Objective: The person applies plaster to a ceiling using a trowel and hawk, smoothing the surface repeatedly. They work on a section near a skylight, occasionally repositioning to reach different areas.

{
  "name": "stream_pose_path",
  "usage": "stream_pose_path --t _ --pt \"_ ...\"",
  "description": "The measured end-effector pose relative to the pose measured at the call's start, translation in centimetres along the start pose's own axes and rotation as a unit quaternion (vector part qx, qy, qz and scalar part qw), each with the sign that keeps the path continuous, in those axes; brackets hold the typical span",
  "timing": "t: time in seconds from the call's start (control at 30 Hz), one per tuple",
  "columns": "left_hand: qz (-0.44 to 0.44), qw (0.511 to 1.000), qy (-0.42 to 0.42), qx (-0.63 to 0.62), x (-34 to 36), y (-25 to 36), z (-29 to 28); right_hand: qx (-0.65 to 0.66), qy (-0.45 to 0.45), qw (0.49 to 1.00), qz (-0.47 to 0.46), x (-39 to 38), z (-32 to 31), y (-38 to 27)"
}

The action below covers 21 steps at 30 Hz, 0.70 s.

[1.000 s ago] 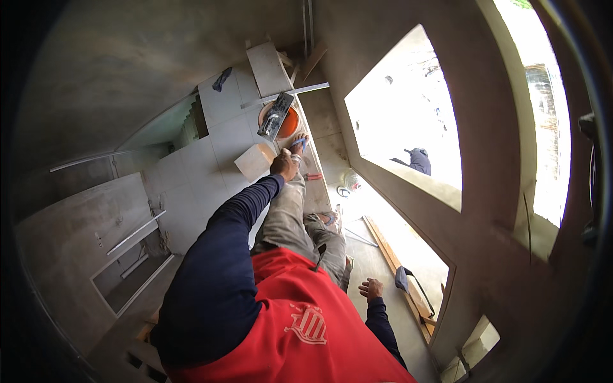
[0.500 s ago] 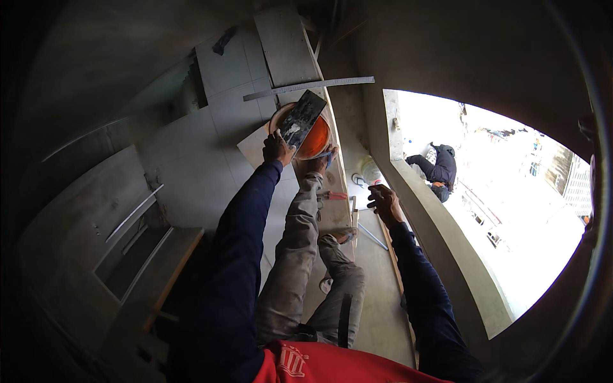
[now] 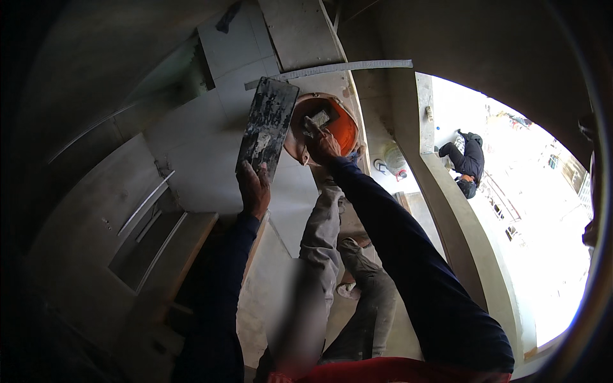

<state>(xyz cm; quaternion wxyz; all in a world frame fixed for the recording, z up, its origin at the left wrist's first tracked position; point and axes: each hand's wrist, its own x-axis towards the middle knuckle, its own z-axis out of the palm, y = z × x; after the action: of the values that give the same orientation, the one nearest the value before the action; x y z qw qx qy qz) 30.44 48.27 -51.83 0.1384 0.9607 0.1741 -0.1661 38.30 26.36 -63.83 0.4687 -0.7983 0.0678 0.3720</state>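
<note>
My left hand [image 3: 254,185] is closed on the near end of a long black plastering float [image 3: 271,112], smeared with pale plaster. The float tilts up just left of an orange bucket [image 3: 347,126] with a dirty rim. Over the bucket's mouth, my right hand [image 3: 324,145] grips a small trowel [image 3: 327,113] with greyish plaster on it. Its handle is mostly hidden by my fingers. The depth of plaster in the bucket cannot be made out.
The bucket stands on a narrow plank [image 3: 306,38], with a long pale straightedge [image 3: 364,65] behind it. A clear bottle [image 3: 396,159] stands lower, to the right. Beyond a concrete ledge [image 3: 472,233], a person in dark clothes [image 3: 469,159] is outside. A grey ledge [image 3: 179,246] lies left.
My right hand has moved from the right into the bucket and now holds a trowel. My left hand has drawn the float leftward off the bucket.
</note>
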Motion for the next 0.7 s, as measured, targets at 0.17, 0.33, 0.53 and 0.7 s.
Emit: stream_pose_path --t 0.17,0.33,0.53,0.7 --pt "-0.126 0.986 0.014 -0.105 -0.9 0.1 -2.3 -0.082 0.038 0.994 0.062 2.7 2.3 -1.3" --pt "-0.128 0.983 0.021 -0.127 -2.0 0.9 0.3 -0.051 0.046 0.985 0.158 0.7 1.3 -1.1" --pt "-0.054 0.996 -0.012 -0.065 -2.1 3.0 5.7 -0.06 0.003 0.998 0.038 -1.8 -2.0 3.3" --pt "0.007 0.997 -0.031 -0.073 -0.5 5.9 8.6 0.037 -0.02 0.997 -0.059 -8.6 -6.8 5.6"
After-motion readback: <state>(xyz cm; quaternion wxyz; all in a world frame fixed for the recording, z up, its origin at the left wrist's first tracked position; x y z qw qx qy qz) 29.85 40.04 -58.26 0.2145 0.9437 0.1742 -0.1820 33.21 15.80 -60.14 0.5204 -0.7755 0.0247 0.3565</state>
